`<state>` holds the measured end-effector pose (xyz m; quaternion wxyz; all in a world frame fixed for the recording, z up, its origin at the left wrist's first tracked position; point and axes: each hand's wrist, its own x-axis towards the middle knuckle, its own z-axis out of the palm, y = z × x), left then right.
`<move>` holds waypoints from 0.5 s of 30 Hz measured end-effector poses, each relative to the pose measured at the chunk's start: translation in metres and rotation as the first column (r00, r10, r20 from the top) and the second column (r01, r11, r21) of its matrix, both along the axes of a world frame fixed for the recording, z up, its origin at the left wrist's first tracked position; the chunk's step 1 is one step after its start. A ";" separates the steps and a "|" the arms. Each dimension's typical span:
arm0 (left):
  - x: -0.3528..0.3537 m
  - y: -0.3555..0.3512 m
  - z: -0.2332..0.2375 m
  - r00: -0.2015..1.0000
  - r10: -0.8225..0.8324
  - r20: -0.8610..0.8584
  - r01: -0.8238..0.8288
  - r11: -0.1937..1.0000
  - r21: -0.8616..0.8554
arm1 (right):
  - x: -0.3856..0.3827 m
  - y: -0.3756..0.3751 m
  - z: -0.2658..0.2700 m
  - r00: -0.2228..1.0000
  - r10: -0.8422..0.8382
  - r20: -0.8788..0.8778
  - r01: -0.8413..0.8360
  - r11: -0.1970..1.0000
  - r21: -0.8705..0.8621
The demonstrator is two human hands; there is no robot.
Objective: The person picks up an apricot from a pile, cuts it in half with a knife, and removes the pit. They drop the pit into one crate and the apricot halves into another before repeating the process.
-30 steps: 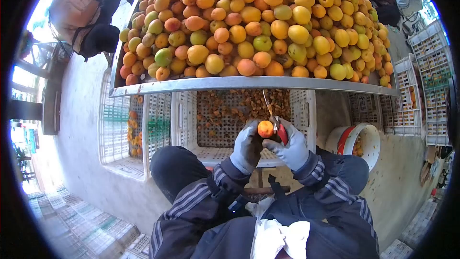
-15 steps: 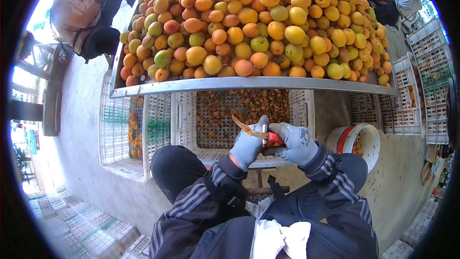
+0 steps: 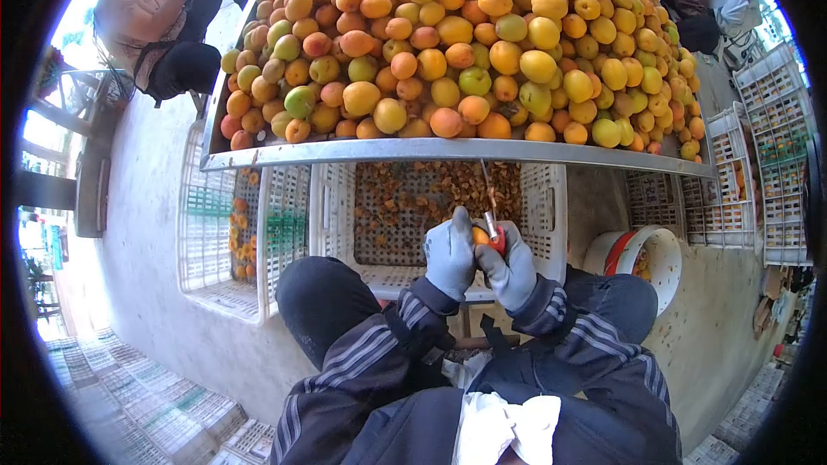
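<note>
Both my hands wear grey gloves and meet over the white crate, just below the metal tray's front edge. My right hand [image 3: 510, 269] is closed around a red-handled knife [image 3: 491, 222], its thin blade pointing up and away from me. In the fingers of my left hand [image 3: 450, 257] is an apricot [image 3: 479, 235], held against the knife's handle end and mostly covered by the gloves. Heaped apricots [image 3: 448, 60], yellow, orange and some greenish, fill the tray [image 3: 388, 153] in front of me.
Below the tray stands a white crate [image 3: 332, 228] with cut apricot pieces at its bottom. Another crate [image 3: 220, 288] with fruit is on the left. A white bucket [image 3: 603, 251] lies tilted at right, near stacked crates [image 3: 775, 120]. People sit at both far sides.
The knife's blade has swung from pointing left to pointing up and away. My right hand has moved slightly left, and an apricot now shows between my hands.
</note>
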<state>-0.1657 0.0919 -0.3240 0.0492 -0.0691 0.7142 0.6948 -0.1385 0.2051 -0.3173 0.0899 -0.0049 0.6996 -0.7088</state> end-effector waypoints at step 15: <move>-0.006 0.001 -0.022 0.891 -0.238 -0.386 0.075 0.917 -0.392 | 0.016 -0.006 0.015 0.797 -0.162 0.581 0.425 0.834 -0.352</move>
